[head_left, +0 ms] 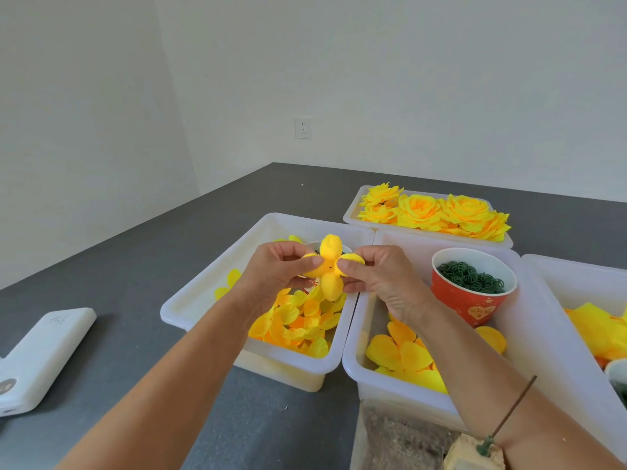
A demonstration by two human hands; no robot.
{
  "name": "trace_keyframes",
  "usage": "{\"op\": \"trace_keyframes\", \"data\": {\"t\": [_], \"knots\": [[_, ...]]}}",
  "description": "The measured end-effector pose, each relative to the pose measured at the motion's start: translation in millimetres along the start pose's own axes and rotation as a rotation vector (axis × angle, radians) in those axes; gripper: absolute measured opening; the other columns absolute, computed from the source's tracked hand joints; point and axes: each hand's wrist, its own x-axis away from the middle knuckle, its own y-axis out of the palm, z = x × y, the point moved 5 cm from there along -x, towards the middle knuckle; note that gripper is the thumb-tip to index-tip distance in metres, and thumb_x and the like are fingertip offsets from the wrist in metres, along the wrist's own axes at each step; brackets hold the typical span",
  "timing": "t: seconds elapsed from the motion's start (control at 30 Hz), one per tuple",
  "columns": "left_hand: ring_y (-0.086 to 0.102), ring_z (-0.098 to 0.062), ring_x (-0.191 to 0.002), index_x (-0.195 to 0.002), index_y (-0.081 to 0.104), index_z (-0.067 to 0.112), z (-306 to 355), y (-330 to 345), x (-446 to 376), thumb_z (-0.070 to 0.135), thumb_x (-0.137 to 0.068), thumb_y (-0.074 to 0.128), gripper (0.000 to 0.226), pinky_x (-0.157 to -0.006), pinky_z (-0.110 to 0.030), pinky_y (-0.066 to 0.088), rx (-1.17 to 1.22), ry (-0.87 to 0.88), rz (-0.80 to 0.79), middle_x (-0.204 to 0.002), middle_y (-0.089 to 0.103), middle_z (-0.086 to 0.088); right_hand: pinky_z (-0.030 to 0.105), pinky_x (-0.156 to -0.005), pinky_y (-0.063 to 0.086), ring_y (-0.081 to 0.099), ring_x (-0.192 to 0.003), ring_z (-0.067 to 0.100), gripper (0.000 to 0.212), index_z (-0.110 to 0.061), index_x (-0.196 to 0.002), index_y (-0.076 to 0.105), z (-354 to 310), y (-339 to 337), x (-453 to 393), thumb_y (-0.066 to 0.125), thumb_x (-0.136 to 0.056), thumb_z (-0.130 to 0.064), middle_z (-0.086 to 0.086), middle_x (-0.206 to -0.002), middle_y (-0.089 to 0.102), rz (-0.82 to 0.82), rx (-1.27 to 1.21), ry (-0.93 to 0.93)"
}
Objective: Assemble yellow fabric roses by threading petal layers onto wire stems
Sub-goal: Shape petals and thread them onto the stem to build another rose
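Both hands hold up one yellow four-lobed petal layer [329, 266] above the left white bin [203, 293]. My left hand [278, 269] pinches its left lobe and my right hand [376, 276] pinches its right lobe. A small dark hole shows near the layer's centre. The bin under it holds several loose small yellow petal layers [298, 320]. A thin wire stem [515, 408] with a green base stands upright in a foam block [475, 454] at the bottom right, partly behind my right forearm.
The middle bin [359, 371] holds larger yellow petals [403, 357] and a red paper cup of green rings [471, 283]. The far bin [353, 212] has finished yellow roses [437, 212]. Another bin [576, 300] sits at the right edge. A white power bank [40, 354] lies at left on the grey table.
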Motion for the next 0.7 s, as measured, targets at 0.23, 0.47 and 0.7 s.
{"op": "trace_keyframes", "data": {"t": [0.23, 0.47, 0.7], "knots": [[0.056, -0.017, -0.061, -0.068, 0.065, 0.006, 9, 14, 9, 0.0, -0.071, 0.076, 0.013, -0.061, -0.032, 0.049, -0.537, 0.291, 0.079, -0.063, 0.061, -0.002, 0.019, -0.051, 0.052, 0.061, -0.051, 0.011, 0.012, 0.002, -0.077, 0.067, -2, -3, 2, 0.071, -0.081, -0.009, 0.007, -0.059, 0.064, 0.141, 0.355, -0.083], [0.051, -0.03, -0.063, -0.079, 0.06, 0.003, 5, 2, 5, -0.001, -0.083, 0.065, 0.007, -0.058, -0.03, 0.042, -0.139, 0.088, 0.127, -0.074, 0.059, -0.019, 0.024, -0.057, 0.056, 0.069, -0.062, 0.018, 0.015, 0.001, -0.085, 0.068, -3, 1, 4, 0.057, -0.09, -0.007, 0.009, -0.071, 0.07, 0.004, -0.142, 0.096], [0.058, -0.011, -0.063, -0.1, 0.056, 0.014, 0, 12, 5, 0.009, -0.072, 0.079, 0.036, -0.048, -0.018, 0.04, -0.26, 0.058, -0.054, -0.084, 0.07, -0.006, 0.019, -0.05, 0.054, 0.065, -0.051, 0.01, 0.007, -0.002, -0.081, 0.069, -5, 2, 6, 0.067, -0.083, -0.009, 0.003, -0.058, 0.067, 0.054, 0.116, 0.002]]}}
